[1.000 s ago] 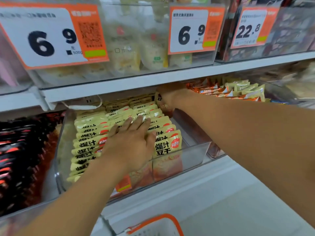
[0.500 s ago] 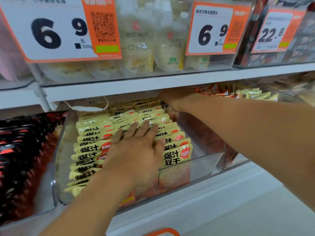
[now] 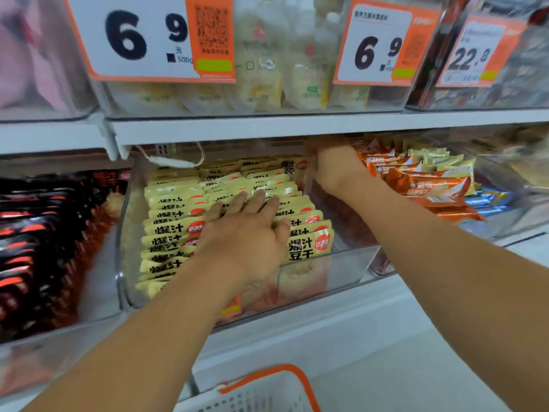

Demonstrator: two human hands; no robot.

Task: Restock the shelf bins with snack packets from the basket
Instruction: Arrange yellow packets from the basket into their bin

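Rows of yellow snack packets (image 3: 175,230) stand on edge in a clear plastic bin (image 3: 347,272) on the middle shelf. My left hand (image 3: 246,233) lies flat on top of the packets near the bin's front, fingers straight and spread. My right hand (image 3: 332,171) reaches to the bin's back right corner under the upper shelf. It grips an upright yellow packet (image 3: 291,168) there, and its fingertips are hidden. The white basket with an orange rim (image 3: 261,396) shows at the bottom edge; its contents are out of view.
A bin of black and red packets (image 3: 44,233) sits to the left. Orange and yellow packets (image 3: 421,179) fill the bin to the right. The upper shelf (image 3: 297,126) hangs low over the bin's back, carrying price tags (image 3: 142,37) and pale packets.
Both hands stay almost where they were, the left pressing on the packets, the right at the back corner. My view has shifted, bringing more of the basket in below.
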